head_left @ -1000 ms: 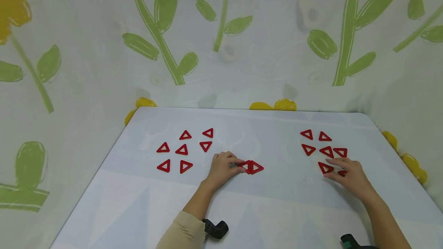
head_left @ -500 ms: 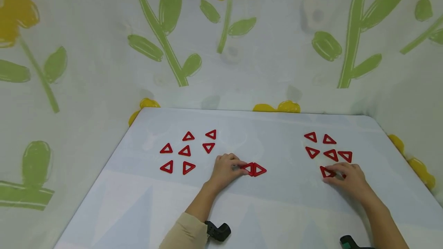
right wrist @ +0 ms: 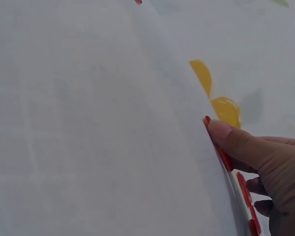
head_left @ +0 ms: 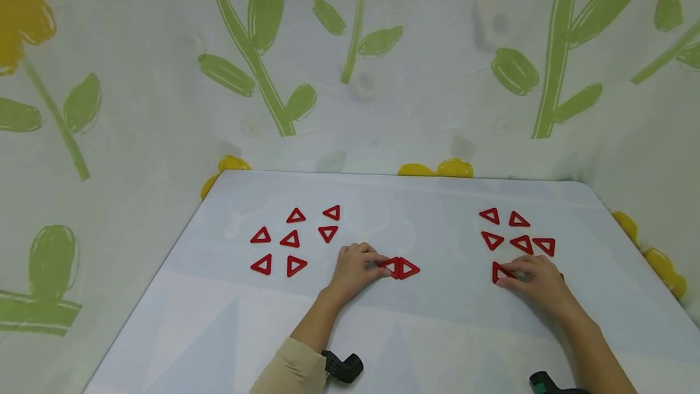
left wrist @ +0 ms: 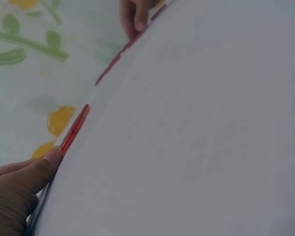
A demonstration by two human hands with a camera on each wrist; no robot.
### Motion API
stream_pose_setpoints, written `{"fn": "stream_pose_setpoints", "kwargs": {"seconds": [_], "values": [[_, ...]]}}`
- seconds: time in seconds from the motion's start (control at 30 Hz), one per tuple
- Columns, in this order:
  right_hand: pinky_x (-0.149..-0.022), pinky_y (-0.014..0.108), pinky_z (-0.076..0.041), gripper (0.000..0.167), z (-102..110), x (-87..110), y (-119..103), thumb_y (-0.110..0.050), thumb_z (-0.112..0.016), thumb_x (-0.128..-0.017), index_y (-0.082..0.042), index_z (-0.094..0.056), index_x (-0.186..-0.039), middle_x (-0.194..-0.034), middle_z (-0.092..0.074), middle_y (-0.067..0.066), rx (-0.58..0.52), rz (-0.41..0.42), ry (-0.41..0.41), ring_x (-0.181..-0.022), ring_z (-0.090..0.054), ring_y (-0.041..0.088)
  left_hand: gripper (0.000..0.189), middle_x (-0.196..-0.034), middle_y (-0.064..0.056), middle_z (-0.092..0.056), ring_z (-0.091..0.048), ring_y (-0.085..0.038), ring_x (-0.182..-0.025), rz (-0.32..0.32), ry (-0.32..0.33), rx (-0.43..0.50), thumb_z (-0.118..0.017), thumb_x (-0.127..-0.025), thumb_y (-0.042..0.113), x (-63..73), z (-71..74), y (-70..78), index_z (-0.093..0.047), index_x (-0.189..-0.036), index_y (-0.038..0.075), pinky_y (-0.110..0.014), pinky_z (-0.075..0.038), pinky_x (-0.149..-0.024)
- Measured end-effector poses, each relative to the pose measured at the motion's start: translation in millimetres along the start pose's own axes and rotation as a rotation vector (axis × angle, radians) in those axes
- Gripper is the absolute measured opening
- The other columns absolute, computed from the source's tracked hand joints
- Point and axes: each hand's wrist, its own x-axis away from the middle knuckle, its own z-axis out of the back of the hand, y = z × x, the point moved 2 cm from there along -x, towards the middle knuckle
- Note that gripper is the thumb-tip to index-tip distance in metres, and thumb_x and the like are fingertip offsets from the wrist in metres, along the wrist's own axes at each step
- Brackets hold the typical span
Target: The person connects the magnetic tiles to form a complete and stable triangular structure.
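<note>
Right hand (head_left: 536, 279) pinches a triangle (head_left: 496, 273), sliding it left, nearer the pair (head_left: 400, 268) whose left piece (head_left: 396, 267) the left hand (head_left: 352, 269) pinches.

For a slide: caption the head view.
Left hand and right hand each pinch a red triangle at a pale table.

text/labels: none I can read | head cam: no legible brand, number or sign | both wrist cams: nothing I can read either
</note>
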Motion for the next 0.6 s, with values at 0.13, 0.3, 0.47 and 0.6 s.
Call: {"fn": "stream_pose_setpoints", "kwargs": {"seconds": [0.13,0.3,0.47,0.6], "values": [[-0.071,0.033,-0.044,0.03,-2.5,0.7,-5.4,-0.018,-0.081,-0.072,-0.005,-0.074,-0.098,-0.094,-0.065,0.008,-0.007,0.008,-0.014,-0.091,-0.05,0.025,0.027,-0.091,0.004,-0.061,-0.052,-0.013,-0.084,0.003,-0.005,0.004,-0.076,-0.077,0.032,0.1,-0.1,1.0,-0.076,-0.101,0.02,-0.037,-0.035,-0.084],[-0.07,0.029,-0.046,0.03,-7.5,1.0,-12.5,-0.021,-0.08,-0.074,-0.007,-0.074,-0.1,-0.096,-0.063,0.006,-0.023,-0.012,-0.042,-0.093,-0.049,0.017,0.026,-0.091,0.004,-0.061,-0.052,-0.013,-0.085,0.007,-0.007,0.01,-0.076,-0.078,0.03,0.3,0.4,0.8,-0.076,-0.101,0.02,-0.037,-0.035,-0.085],[-0.071,0.023,-0.045,0.025,-13.1,0.6,-17.1,-0.023,-0.08,-0.075,-0.011,-0.074,-0.096,-0.093,-0.062,-0.001,-0.077,-0.027,-0.059,-0.088,-0.044,-0.001,0.025,-0.091,0.005,-0.061,-0.051,-0.012,-0.084,0.002,-0.005,0.005,-0.076,-0.078,0.031,0.3,-0.7,-0.8,-0.076,-0.1,0.02,-0.036,-0.034,-0.083],[-0.072,0.022,-0.045,0.024,-17.9,0.0,-20.3,-0.024,-0.08,-0.075,-0.013,-0.074,-0.095,-0.092,-0.061,-0.005,-0.111,-0.02,-0.067,-0.087,-0.042,-0.006,0.025,-0.09,0.005,-0.061,-0.051,-0.012,-0.083,-0.017,0.005,0.001,-0.076,-0.077,0.032,0.3,-1.5,-1.9,-0.076,-0.099,0.02,-0.036,-0.034,-0.083]]}}
